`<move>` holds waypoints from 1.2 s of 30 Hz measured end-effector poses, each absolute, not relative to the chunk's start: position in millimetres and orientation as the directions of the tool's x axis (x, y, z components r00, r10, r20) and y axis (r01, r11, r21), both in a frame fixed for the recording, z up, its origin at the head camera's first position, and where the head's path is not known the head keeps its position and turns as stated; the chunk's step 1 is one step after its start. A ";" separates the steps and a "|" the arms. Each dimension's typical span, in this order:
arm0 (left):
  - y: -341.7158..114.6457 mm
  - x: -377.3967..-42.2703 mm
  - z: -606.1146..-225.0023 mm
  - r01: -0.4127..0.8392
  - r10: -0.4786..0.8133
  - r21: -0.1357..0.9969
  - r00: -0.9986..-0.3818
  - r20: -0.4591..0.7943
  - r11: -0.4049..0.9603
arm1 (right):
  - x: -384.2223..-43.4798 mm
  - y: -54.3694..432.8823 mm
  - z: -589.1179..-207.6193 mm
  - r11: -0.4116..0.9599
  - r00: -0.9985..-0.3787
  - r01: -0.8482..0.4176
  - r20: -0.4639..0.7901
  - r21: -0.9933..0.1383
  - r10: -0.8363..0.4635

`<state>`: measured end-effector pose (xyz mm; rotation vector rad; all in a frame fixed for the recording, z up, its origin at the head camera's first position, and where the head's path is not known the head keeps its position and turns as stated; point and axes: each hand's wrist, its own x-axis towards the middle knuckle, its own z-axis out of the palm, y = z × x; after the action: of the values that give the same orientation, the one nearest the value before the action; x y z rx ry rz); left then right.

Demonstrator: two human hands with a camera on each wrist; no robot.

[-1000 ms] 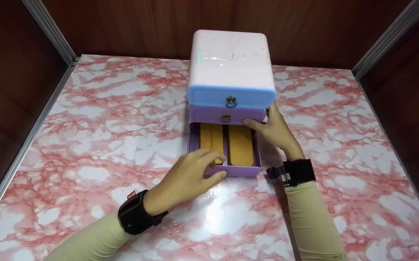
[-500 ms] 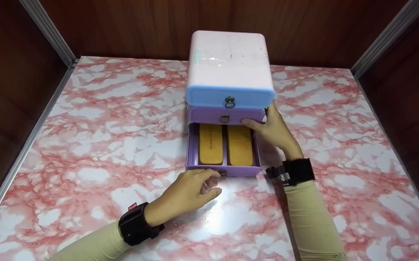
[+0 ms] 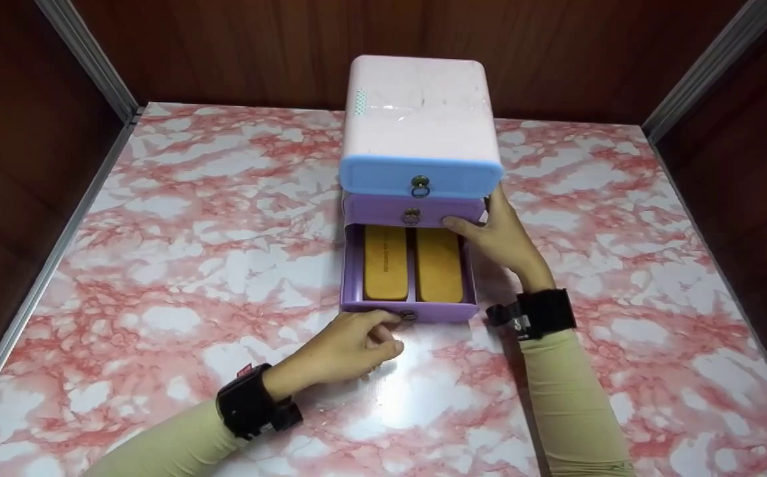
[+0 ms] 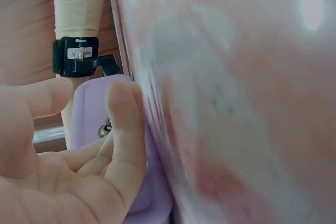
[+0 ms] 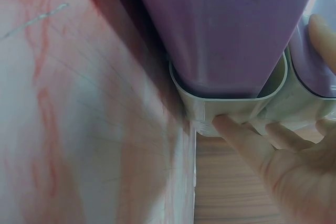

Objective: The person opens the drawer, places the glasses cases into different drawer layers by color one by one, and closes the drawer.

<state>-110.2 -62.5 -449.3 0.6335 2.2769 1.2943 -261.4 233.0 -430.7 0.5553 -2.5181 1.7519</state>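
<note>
A small drawer cabinet has a pale pink top [image 3: 423, 106], a blue upper drawer front [image 3: 383, 177] and a purple middle one [image 3: 376, 210]. Its purple bottom drawer [image 3: 443, 313] is pulled out and holds two yellow oblong cases, the left case [image 3: 385, 265] with printing and the plain right case [image 3: 439, 265]. My left hand [image 3: 350, 344] is at the bottom drawer's front, its index fingertip beside the ring handle [image 3: 409, 316], thumb apart. My right hand [image 3: 506, 238] braces the cabinet's right side: thumb on the middle drawer front, straight, spread fingers [image 5: 241, 135] against the casing [image 5: 205, 108].
The cabinet stands on a red-and-white marbled tabletop [image 3: 224, 232]. A dark wood panel [image 3: 250, 53] rises behind it, and metal-edged panels border both sides. Each wrist wears a black strap [image 3: 545, 313].
My left hand has moved from above the bottom drawer, over the left case, back and down to the drawer's front, uncovering the case and ring handle. My right hand has stayed in place.
</note>
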 end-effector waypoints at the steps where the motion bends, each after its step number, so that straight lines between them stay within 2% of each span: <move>1: -62.8 -110.9 -449.3 0.114 0.586 0.899 -0.791 -0.175 0.423 | -261.4 232.9 -430.5 0.302 -0.936 -0.301 0.221 -0.904 -0.274; 4: -62.9 -110.9 -450.1 -0.054 0.576 0.942 -0.779 -0.247 0.331 | -261.3 232.8 -429.7 0.296 -0.936 -0.301 0.222 -0.906 -0.273; 8: -60.3 -109.2 -451.8 -0.253 0.555 0.943 -0.763 -0.332 0.216 | -261.6 232.9 -429.3 0.297 -0.934 -0.307 0.227 -0.904 -0.276; 12: -55.0 -109.1 -453.8 -0.459 0.546 0.886 -0.726 -0.418 0.068 | -262.1 232.9 -429.2 0.297 -0.933 -0.310 0.229 -0.903 -0.278; 15: -50.9 -109.4 -455.9 -0.568 0.543 0.823 -0.699 -0.465 -0.027 | -262.3 232.9 -429.4 0.302 -0.935 -0.307 0.226 -0.903 -0.275; 23: -38.5 -113.1 -461.7 -0.668 0.569 0.729 -0.660 -0.490 -0.148 | -262.1 234.2 -431.0 0.312 -0.936 -0.306 0.226 -0.899 -0.268; 36: -17.9 -118.1 -469.6 -0.695 0.546 0.669 -0.680 -0.490 -0.265 | -262.5 233.5 -431.5 0.303 -0.935 -0.305 0.225 -0.903 -0.273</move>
<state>-118.1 -17.9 -469.6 -0.2044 1.1741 2.0091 -262.5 233.5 -431.5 0.5579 -2.5123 1.7517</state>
